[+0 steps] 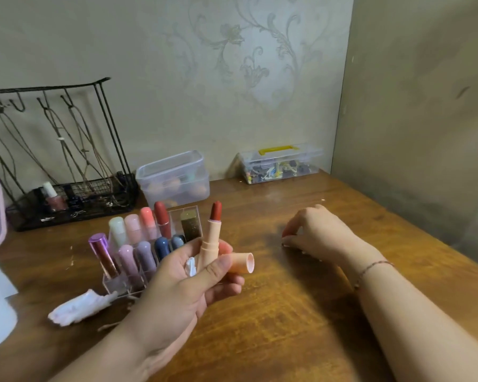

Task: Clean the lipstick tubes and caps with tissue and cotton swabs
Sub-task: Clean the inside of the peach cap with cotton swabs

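Nearest the camera, the left hand (pixel 182 282) is holding three things at once: its fingers are curling round an uncapped peach lipstick tube (pixel 209 244) held upright, the matching cap (pixel 239 262) lying sideways with its open mouth facing right, and a small white scrap (pixel 191 266) tucked against the palm, too small to tell whether it is tissue or a swab. The dark red bullet (pixel 216 210) is standing fully wound out, so this looks like the cleaning of one tube and its cap, mid-way.

To the left on the wooden table (pixel 287 312) a crumpled tissue (pixel 79 306) is lying near the hand. Just beyond it a clear organiser (pixel 113 282) is holding the other capped lipsticks, which still seem to be waiting.

To the right, the right hand (pixel 315 232) is resting on the table well apart from the tube, fingertips bent down and pinching at something tiny and pale; what it is cannot be told. The next move probably calls for that hand to bring a swab to the cap's rim or the tube's collar, steering clear of the soft bullet.

Farther back, two clear plastic boxes and a wire rack are standing against the wall.
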A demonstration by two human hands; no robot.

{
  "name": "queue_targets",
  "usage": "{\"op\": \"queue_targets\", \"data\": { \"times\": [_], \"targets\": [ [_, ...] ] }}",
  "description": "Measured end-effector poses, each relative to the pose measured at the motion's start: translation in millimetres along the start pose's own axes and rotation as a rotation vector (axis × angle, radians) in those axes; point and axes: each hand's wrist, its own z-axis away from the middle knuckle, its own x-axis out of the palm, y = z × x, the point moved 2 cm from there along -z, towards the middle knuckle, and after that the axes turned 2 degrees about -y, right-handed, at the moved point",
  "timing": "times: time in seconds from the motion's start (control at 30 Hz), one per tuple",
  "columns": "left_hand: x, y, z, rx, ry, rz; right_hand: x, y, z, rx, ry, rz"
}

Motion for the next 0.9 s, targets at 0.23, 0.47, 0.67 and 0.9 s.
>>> {"op": "queue_targets", "data": {
  "times": [0.23,0.47,0.67,0.9],
  "targets": [
    [-12.1,1.8,0.4,0.007,0.039,0.017,7.4,-13.2,-3.3,-0.084,0.018,0.092],
    [-46.7,22.3,18.6,0.009,0.102,0.140,-12.1,-57.7,19.6,-0.305,0.374,-0.339],
    [-73.0,24.1,29.1,0.049,0.164,0.184,-9.6,-112.5,58.7,-0.532,0.282,-0.566],
    [-75.3,20.0,33.1,-0.009,0.193,0.170,11.3,-140.0,71.2,-0.651,0.215,-0.361]
  ]
}}
